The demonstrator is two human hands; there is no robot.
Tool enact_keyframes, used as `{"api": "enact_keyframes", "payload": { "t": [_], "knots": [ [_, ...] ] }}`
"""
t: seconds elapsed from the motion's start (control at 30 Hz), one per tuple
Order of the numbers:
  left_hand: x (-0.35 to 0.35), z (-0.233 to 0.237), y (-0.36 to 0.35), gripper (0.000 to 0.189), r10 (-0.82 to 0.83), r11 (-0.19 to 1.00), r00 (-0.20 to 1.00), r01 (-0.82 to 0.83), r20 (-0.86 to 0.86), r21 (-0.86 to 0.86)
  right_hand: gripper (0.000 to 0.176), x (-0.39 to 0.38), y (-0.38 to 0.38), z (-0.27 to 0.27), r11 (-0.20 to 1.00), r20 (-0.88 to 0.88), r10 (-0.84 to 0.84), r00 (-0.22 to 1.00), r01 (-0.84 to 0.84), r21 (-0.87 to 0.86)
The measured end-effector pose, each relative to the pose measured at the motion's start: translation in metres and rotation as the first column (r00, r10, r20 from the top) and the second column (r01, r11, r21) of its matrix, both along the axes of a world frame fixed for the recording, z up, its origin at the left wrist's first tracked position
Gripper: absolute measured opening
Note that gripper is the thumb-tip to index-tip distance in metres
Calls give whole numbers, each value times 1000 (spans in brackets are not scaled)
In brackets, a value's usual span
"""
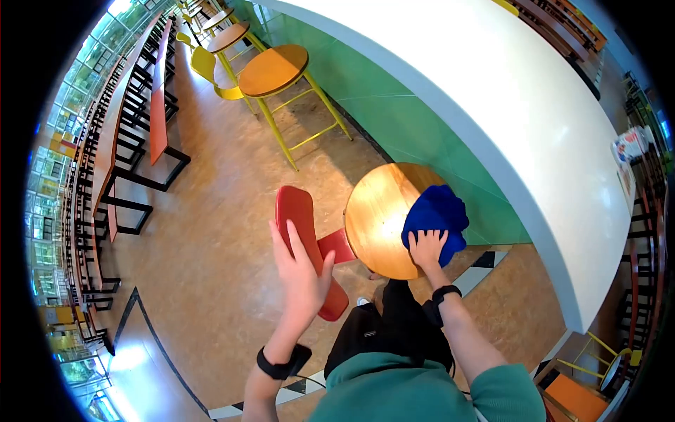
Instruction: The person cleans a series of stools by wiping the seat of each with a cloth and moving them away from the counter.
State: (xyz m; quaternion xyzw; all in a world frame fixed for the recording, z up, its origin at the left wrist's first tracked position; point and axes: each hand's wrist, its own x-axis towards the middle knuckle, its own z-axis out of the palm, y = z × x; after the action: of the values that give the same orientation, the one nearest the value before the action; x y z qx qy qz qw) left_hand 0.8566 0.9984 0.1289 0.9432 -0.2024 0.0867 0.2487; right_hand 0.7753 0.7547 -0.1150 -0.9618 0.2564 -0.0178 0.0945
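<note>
A bunched blue cloth (434,211) lies on the right part of a round wooden chair seat (376,211). My right hand (427,247) presses on the cloth's near side, its fingers slightly bent over the fabric. The chair's red backrest (297,211) stands to the left, joined to the seat by a short red bracket (337,247). My left hand (301,273) overlaps the backrest in this view, with fingers and thumb spread apart and nothing in its grasp. Each of my wrists wears a black band.
A white curved counter (450,63) with a green tiled side (394,119) runs along the right. Farther up stand a wooden stool with yellow legs (274,70) and a yellow chair (205,67). Long tables with benches (160,112) line the left. Brown floor (225,232) lies between.
</note>
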Motion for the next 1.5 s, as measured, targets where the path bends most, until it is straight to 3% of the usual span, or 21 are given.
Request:
{"api": "enact_keyframes", "payload": {
  "t": [0.07, 0.13, 0.17, 0.27, 0.4, 0.43, 0.53, 0.6, 0.67, 0.73, 0.77, 0.87, 0.97, 1.0, 1.03, 1.17, 1.2, 1.27, 1.3, 1.43, 1.5],
  "knots": [
    [0, 2, 3, 73, 4, 995, 997, 3, -72, 100, 39, 4, -6, 0, 998, 106, 35, 994, -29, -63],
    [0, 8, -1, 66, 32, 979, 995, -12, -96, 204, 37, 20, -18, 4, 1000, -58, 14, 998, -14, 7],
    [2, 9, -2, 62, 30, 982, 995, -13, -90, 186, 37, 28, -24, 5, 1000, 4, 18, 1000, -18, -5],
    [3, 8, -1, 51, 12, 989, 996, 2, -93, 151, 38, 57, -31, 15, 1000, -114, -21, 993, 20, -10],
    [1, 13, -3, 42, 26, 990, 994, -11, -102, 137, 38, 83, -36, 3, 992, 79, 50, 996, -40, -124],
    [1, 12, -3, 40, 36, 991, 994, -22, -104, 136, 39, 91, -35, 6, 996, 24, 53, 998, -51, -71],
    [1, 11, -4, 35, 70, 988, 993, -56, -94, 143, 40, 109, -25, 9, 985, -83, 168, 982, -170, -20],
    [2, 10, -5, 32, 84, 983, 994, -70, -74, 168, 43, 110, -10, 8, 950, 3, 309, 951, -309, -36],
    [3, 10, -4, 27, 89, 986, 993, -77, -82, 145, 44, 103, 8, 9, 887, 161, 462, 872, -458, -63],
    [1, 8, -4, 24, 86, 989, 993, -76, -79, 125, 44, 91, 23, 11, 786, 89, 602, 793, -609, 105],
    [2, 8, -3, 23, 79, 990, 994, -70, -72, 122, 41, 80, 28, 12, 713, 101, 689, 717, -697, 83],
    [3, 3, 4, 20, 53, 992, 998, -49, -25, 118, 40, 52, 31, 37, 447, -289, 883, 371, -854, 268],
    [0, 2, 3, 21, 86, 995, 994, -82, -71, 57, 36, 7, 5, 25, 325, -4, 944, 331, -927, 189],
    [0, 1, 4, 21, 86, 995, 993, -82, -79, 51, 32, -8, -6, 18, 285, 172, 935, 311, -945, 162],
    [0, 0, 6, 21, 83, 996, 993, -79, -87, 49, 28, -19, -14, 16, 281, 172, 937, 303, -949, 139],
    [2, -1, 5, 21, 21, 998, 1000, -21, -5, 59, 15, -63, -55, 10, 393, 127, 906, 404, -913, 107],
    [2, -1, 4, 20, 12, 998, 1000, -11, -7, 60, 10, -74, -66, 14, 483, 58, 871, 488, -872, 83],
    [2, 0, 2, 19, 42, 998, 998, -39, -54, 53, 11, -87, -84, 17, 630, 82, 772, 631, -776, 39],
    [2, 0, 1, 19, 54, 998, 996, -51, -73, 36, 13, -86, -91, 25, 679, -2, 731, 682, -728, 90],
    [1, 1, 3, 17, 48, 998, 998, -46, -52, 34, 12, -68, -101, 14, 758, 87, 613, 785, -616, 212],
    [-1, 4, 2, 16, 75, 997, 993, -74, -86, 21, 27, -43, -109, 1, 834, 65, 523, 850, -526, 166]
  ]
}}
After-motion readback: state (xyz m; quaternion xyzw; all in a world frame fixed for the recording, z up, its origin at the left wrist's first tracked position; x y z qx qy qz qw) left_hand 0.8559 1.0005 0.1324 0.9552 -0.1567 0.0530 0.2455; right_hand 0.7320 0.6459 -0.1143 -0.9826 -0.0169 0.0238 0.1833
